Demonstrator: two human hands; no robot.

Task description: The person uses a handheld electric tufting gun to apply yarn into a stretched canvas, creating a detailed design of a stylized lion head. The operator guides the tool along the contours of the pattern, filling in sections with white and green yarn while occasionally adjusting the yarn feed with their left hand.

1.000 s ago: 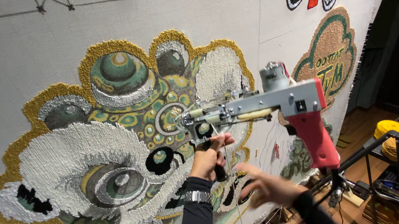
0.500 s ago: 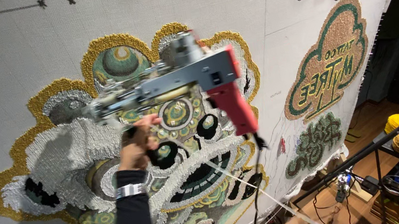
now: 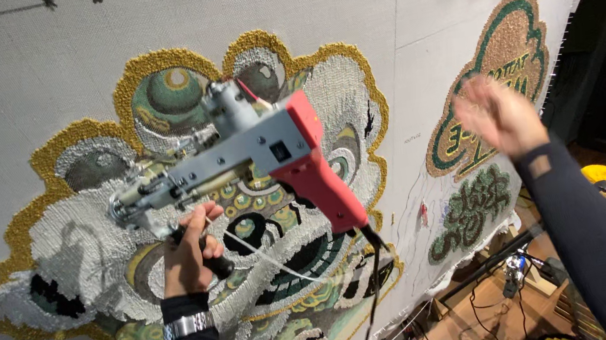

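One hand, my left hand [image 3: 189,252], gripped the tufting gun [image 3: 234,157] | right hand [image 3: 497,115] open, empty | lion rug [image 3: 82,234] mostly tufted, small gaps left.

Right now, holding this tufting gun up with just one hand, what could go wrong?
Only the left hand grips the tufting gun, by its lower black handle; the right hand is off it, so it might tip or swing. Its nose is close to the finished lion rug and could snag the pile. The white yarn and black cord hang loose and may catch.
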